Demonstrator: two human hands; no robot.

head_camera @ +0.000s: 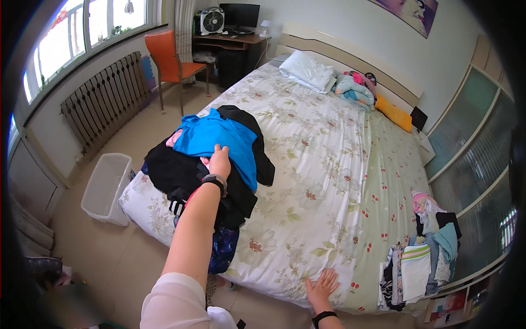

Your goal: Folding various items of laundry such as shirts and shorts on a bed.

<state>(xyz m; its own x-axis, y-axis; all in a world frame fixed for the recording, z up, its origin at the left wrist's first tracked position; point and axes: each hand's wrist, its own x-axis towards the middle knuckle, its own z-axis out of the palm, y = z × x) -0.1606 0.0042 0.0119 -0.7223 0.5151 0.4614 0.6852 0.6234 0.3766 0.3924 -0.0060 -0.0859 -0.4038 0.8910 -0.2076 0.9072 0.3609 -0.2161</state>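
Note:
A heap of clothes lies on the near left corner of the bed. On top of the heap spreads a bright blue garment, and my left hand grips its near edge. Black garments lie under and around it, with bits of pink cloth showing between them. A dark blue patterned garment hangs over the bed's front edge. My right hand rests flat on the floral sheet near the front edge, fingers spread, holding nothing.
Folded clothes are stacked at the bed's near right corner. A clear plastic bin stands on the floor at left, below a radiator. An orange chair is by the desk. Pillows and bedding lie by the headboard.

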